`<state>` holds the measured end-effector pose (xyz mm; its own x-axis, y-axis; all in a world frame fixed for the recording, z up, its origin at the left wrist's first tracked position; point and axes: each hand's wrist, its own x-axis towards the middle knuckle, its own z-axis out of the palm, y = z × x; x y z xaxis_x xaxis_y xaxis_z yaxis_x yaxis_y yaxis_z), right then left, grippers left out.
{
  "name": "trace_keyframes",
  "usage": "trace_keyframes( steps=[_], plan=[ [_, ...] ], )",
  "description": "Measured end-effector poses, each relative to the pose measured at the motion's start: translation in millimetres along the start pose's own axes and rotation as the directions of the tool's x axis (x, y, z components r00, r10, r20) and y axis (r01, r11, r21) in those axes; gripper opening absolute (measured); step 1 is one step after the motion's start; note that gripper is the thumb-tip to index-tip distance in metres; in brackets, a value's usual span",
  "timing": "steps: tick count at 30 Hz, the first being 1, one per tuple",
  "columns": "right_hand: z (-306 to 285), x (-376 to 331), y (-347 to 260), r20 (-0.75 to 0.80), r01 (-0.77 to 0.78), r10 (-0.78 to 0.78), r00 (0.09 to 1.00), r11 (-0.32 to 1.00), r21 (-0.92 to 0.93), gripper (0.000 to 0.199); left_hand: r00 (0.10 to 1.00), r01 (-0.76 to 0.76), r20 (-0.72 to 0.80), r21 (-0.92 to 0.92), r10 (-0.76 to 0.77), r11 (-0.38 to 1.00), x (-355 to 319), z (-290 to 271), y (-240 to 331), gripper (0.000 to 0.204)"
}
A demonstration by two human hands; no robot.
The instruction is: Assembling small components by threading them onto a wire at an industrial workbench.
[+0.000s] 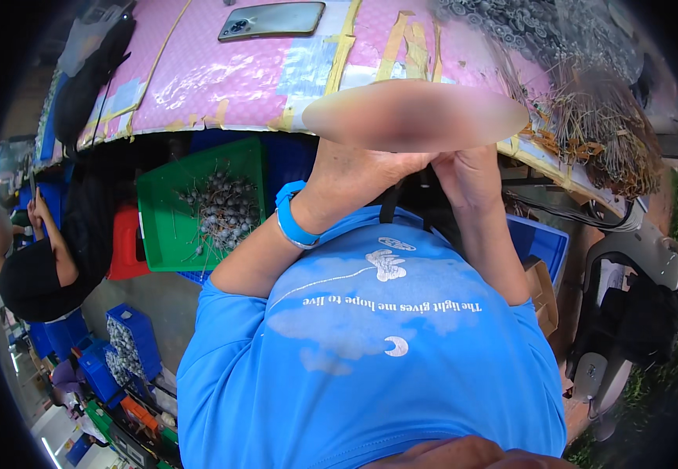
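Observation:
Both of my hands are together just over the near edge of the pink table [198,82], which is patched with yellow tape. A blurred oval covers the fingers of my left hand [358,173] and my right hand [468,173], so whatever they hold is hidden. A blue watch band [296,215] circles my left wrist. To the right of my hands lies a bundle of thin wires [601,129] with orange-brown bits among them. Behind it is a heap of grey round parts [546,31].
A phone [271,21] lies at the far side of the table. Below its left edge, a green bin [171,234] holds grey round pieces with thin leads, beside a red container [126,242]. Another person [38,270] is at left. A scooter [628,313] stands at right.

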<state>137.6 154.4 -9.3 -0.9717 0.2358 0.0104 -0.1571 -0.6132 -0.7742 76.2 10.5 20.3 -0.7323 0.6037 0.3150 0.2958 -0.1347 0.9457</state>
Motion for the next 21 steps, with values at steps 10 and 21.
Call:
trace_keyframes(
  steps=[10,21],
  plan=[
    [4.2,-16.1,-18.2,0.151,0.147,-0.086,0.985,0.875,-0.461,0.027,0.999,-0.037,-0.034,-0.058,0.035,0.998,-13.8,-29.1,-3.0,0.02],
    [7.8,10.6,-7.5,0.436,0.175,0.027,0.9,0.892,-0.416,0.023,0.996,-0.08,-0.029,0.094,0.083,0.992,-42.8,-54.7,4.6,0.029]
  ],
)
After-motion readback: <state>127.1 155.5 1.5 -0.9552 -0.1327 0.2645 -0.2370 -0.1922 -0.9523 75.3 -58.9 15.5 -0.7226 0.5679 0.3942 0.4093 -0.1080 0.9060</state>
